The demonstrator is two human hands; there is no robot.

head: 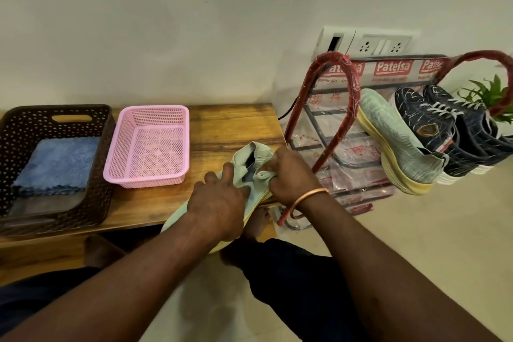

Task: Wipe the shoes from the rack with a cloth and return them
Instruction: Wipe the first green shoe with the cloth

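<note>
From the head camera: clasping with the left hand (219, 203), fingers curled over its middle, a pale green mesh shoe with a yellow sole (251, 157), laid across the front edge of the brown wooden table (222, 125). Pinching its collar tab with the right hand (291, 175). On the red-wrapped metal rack (352, 91) at right, a matching pale green shoe (399, 133) beside dark blue lace-up sneakers (433, 125). In the dark brown perforated basket (105, 133), a folded blue fluffy cloth (55, 164); just beside it, a pink plastic mesh tray (147, 176).

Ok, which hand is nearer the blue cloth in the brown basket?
Left. The left hand holds the green shoe, right of the blue cloth and beyond the pink basket. The right hand pinches the shoe at its opening, farther right, nearer the rack.
</note>
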